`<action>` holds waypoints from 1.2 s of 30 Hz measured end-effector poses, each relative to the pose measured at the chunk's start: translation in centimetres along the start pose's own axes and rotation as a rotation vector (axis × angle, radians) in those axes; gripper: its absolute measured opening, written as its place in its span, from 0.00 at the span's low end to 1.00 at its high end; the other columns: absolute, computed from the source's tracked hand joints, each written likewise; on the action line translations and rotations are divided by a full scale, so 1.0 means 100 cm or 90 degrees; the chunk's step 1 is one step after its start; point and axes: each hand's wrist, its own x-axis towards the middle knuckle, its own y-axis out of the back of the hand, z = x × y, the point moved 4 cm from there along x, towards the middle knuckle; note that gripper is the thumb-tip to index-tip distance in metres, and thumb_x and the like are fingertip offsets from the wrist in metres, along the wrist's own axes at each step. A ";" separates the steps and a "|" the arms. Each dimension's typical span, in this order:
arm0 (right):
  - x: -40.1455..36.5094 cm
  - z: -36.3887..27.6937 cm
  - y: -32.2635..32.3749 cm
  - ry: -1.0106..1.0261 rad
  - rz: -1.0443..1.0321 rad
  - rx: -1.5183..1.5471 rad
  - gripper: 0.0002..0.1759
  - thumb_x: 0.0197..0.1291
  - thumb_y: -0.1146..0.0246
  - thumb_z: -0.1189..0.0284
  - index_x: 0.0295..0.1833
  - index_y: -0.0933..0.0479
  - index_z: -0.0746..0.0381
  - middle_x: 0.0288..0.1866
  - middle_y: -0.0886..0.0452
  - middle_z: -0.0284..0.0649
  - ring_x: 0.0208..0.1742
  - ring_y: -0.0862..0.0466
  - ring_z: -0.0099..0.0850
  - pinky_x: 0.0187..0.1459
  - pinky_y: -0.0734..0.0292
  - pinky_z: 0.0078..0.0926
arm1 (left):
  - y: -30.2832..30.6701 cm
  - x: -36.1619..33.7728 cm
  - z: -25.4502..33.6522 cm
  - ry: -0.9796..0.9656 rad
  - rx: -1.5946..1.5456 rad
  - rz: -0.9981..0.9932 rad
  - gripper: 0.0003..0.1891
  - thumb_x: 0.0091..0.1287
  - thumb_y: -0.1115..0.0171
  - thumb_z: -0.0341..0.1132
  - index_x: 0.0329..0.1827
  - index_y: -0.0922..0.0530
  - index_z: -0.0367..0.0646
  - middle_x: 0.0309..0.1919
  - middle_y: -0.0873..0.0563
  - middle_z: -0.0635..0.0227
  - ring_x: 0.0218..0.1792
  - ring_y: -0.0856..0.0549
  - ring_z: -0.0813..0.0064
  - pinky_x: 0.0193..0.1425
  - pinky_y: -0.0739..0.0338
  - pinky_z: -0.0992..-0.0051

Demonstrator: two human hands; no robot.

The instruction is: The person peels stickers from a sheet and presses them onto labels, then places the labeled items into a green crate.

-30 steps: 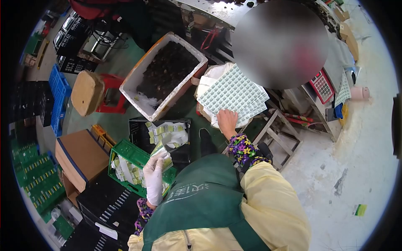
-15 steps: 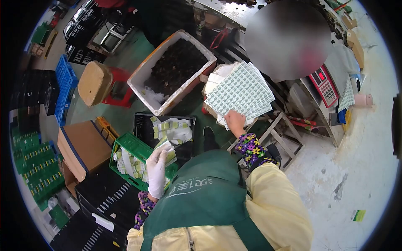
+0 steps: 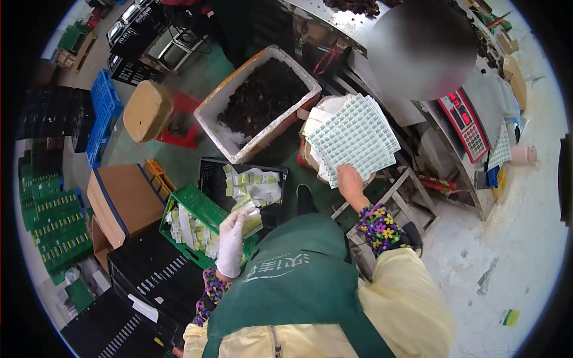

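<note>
My left hand (image 3: pixel 230 241), in a white glove, is closed on a small clear bag (image 3: pixel 253 222) with a green label. It is above the green crate (image 3: pixel 190 203), which holds similar small bags (image 3: pixel 192 234). Bare, my right hand (image 3: pixel 351 182) has its fingers curled and pressed together at the lower edge of a sheet of stickers (image 3: pixel 352 134) printed in green rows. Several such sheets lie fanned on a white-topped stool. Whether a single sticker is between those fingers cannot be made out.
A black crate (image 3: pixel 210 173) with more labelled bags stands ahead. Beyond it is a foam box (image 3: pixel 206 122) of dark pieces. To the left are a cardboard box (image 3: pixel 128 203) and a red stool (image 3: pixel 185 128). At right are a wooden frame (image 3: pixel 412 203) and a red scale (image 3: pixel 468 131).
The view has shifted, so most things appear slightly farther right. My right hand stays at the sheet's lower edge, and my left hand still holds the bag.
</note>
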 end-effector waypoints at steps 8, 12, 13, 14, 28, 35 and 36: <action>-0.027 -0.191 0.131 0.517 -0.176 0.108 0.05 0.49 0.42 0.77 0.34 0.25 0.58 0.34 0.27 0.37 0.40 0.23 0.38 0.40 0.29 0.37 | -0.001 0.060 -0.054 0.090 -0.224 -0.332 0.42 0.73 0.63 0.65 0.66 0.30 0.30 0.60 0.20 0.54 0.59 0.21 0.65 0.65 0.28 0.66; -0.061 -0.244 0.134 0.699 -0.210 0.009 0.02 0.51 0.42 0.73 0.33 0.25 0.55 0.33 0.28 0.33 0.40 0.24 0.32 0.42 0.29 0.31 | 0.001 0.038 -0.003 0.073 -0.326 -0.335 0.49 0.66 0.63 0.73 0.71 0.37 0.32 0.63 0.24 0.54 0.62 0.22 0.64 0.67 0.29 0.64; -0.068 -0.255 0.132 0.741 -0.210 -0.021 0.01 0.52 0.42 0.72 0.32 0.26 0.54 0.33 0.29 0.33 0.40 0.24 0.31 0.42 0.29 0.31 | 0.002 0.028 0.009 0.087 -0.394 -0.347 0.45 0.68 0.60 0.69 0.70 0.36 0.33 0.63 0.23 0.55 0.61 0.21 0.64 0.66 0.27 0.65; -0.076 -0.265 0.130 0.784 -0.210 -0.054 0.01 0.52 0.42 0.70 0.32 0.26 0.54 0.33 0.29 0.32 0.40 0.24 0.30 0.43 0.29 0.30 | 0.003 0.019 0.023 0.101 -0.463 -0.360 0.41 0.71 0.57 0.66 0.70 0.35 0.34 0.62 0.22 0.55 0.60 0.20 0.65 0.65 0.26 0.66; -0.152 -0.468 0.218 0.854 -0.922 0.817 0.24 0.73 0.51 0.53 0.62 0.24 0.56 0.67 0.34 0.60 0.67 0.32 0.58 0.67 0.41 0.58 | 0.131 -0.026 0.014 -0.282 -0.124 -0.047 0.14 0.74 0.45 0.36 0.51 0.20 0.32 0.39 0.15 0.73 0.39 0.21 0.87 0.46 0.27 0.82; -0.133 -0.486 0.197 0.762 -0.668 0.845 0.14 0.67 0.44 0.71 0.29 0.19 0.63 0.41 0.24 0.41 0.53 0.24 0.42 0.70 0.41 0.50 | 0.160 -0.088 0.034 -0.447 -0.041 0.017 0.12 0.72 0.41 0.35 0.49 0.18 0.33 0.35 0.15 0.73 0.37 0.22 0.85 0.45 0.27 0.80; -0.118 -0.482 0.191 0.672 -0.497 0.679 0.17 0.67 0.49 0.73 0.24 0.27 0.64 0.31 0.28 0.37 0.43 0.26 0.37 0.66 0.37 0.47 | 0.165 -0.094 0.035 -0.449 -0.045 0.023 0.12 0.72 0.41 0.35 0.49 0.18 0.33 0.35 0.15 0.73 0.37 0.22 0.85 0.45 0.27 0.80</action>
